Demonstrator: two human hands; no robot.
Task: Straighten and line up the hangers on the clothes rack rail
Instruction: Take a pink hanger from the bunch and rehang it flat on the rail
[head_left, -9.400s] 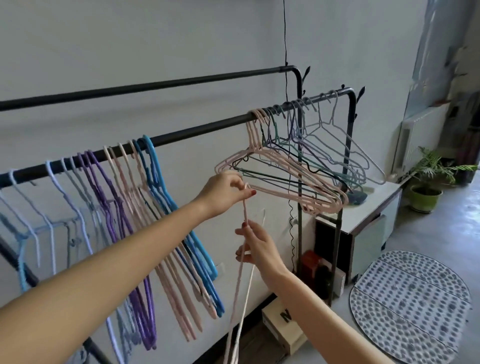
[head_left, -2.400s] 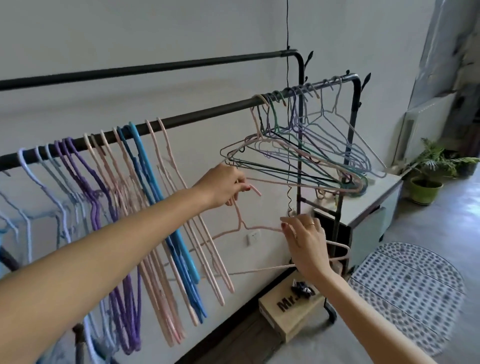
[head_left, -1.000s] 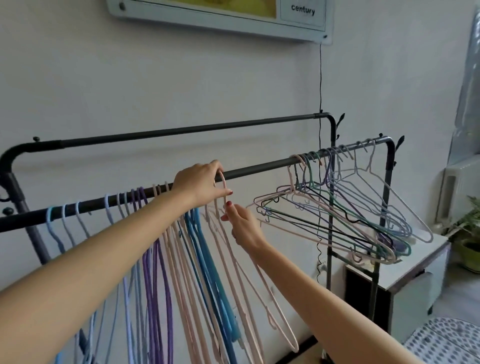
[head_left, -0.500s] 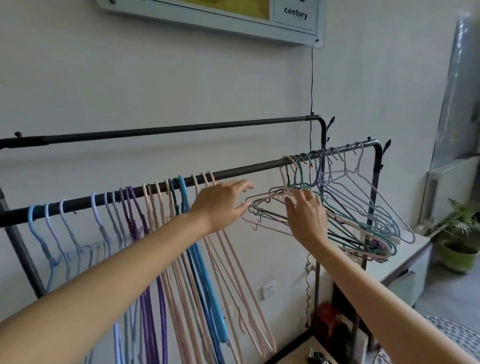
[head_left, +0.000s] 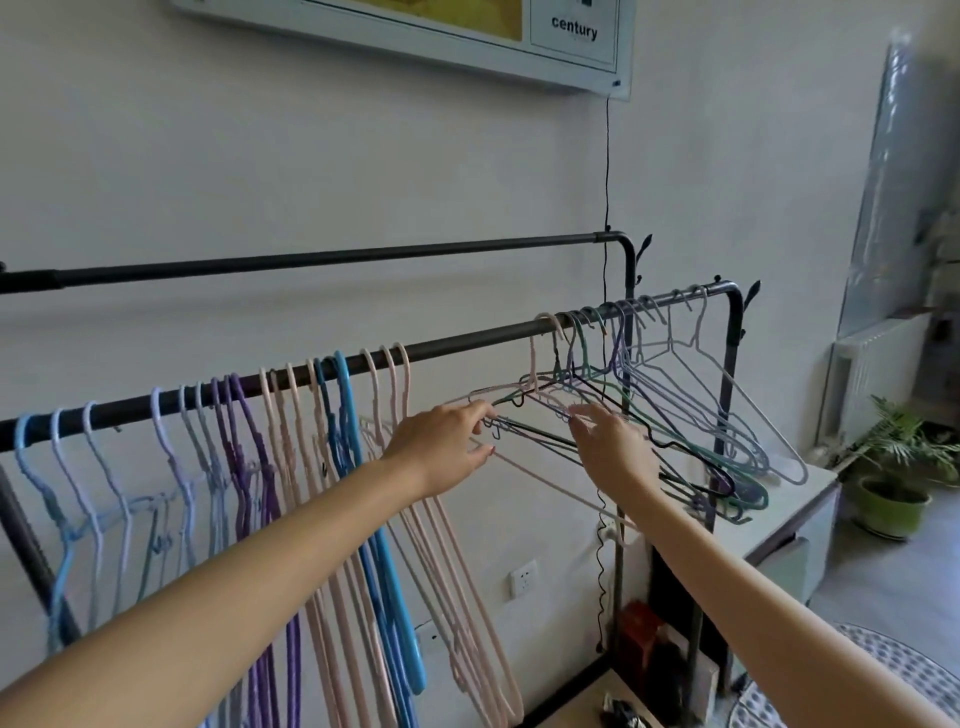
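Hangers are hung along the front rail (head_left: 467, 340) of a black clothes rack. At the left, light blue hangers (head_left: 67, 483), purple hangers (head_left: 244, 467), pink hangers (head_left: 291, 467), blue hangers (head_left: 348, 447) and three more pink ones (head_left: 395, 389) are lined up and hang straight down. The left hand (head_left: 441, 447) is reached toward the tangled bunch (head_left: 649, 415) near the right end of the rail; its fingers are loosely extended and the fingertips touch the wires at the bunch's left tip. The right hand (head_left: 613, 447) is placed on the same bunch, with fingers relaxed, and whether a wire is gripped cannot be told. A potted plant (head_left: 898, 467) is seen at the far right.
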